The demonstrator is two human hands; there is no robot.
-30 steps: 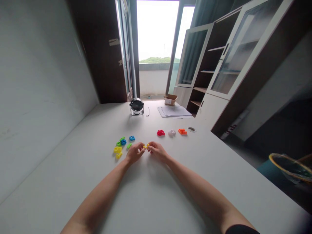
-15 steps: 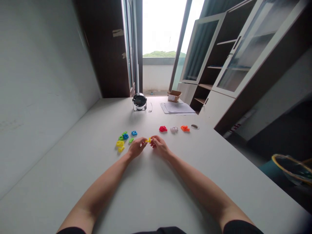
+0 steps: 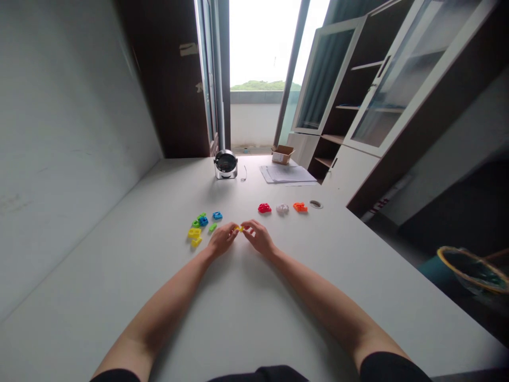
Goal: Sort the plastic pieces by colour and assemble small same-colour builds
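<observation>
Between my two hands is a small yellow plastic piece [image 3: 240, 229], mostly covered by fingertips. My left hand [image 3: 224, 239] pinches it from the left, and my right hand [image 3: 257, 236] grips it from the right. Just left of my left hand lie a small green piece [image 3: 213, 227] and a blue piece [image 3: 217, 215]. Farther left are yellow pieces [image 3: 194, 233], another blue piece [image 3: 203, 220] and green pieces [image 3: 195, 223]. Beyond my right hand sit a red toy cluster [image 3: 264, 208], a whitish one [image 3: 282, 209] and an orange one [image 3: 300, 207].
A round black-and-silver device [image 3: 226, 164] stands at the back of the white table [image 3: 238, 318]. Papers [image 3: 288, 174] and a small cardboard box [image 3: 282, 154] are at the back right, with a cable hole [image 3: 316, 204] nearer. A wall borders the left side; a cabinet [image 3: 358, 175] the right.
My hands have come slightly closer together around the yellow piece, which shows less now. The whole view has shifted a little; the other pieces stay in place.
</observation>
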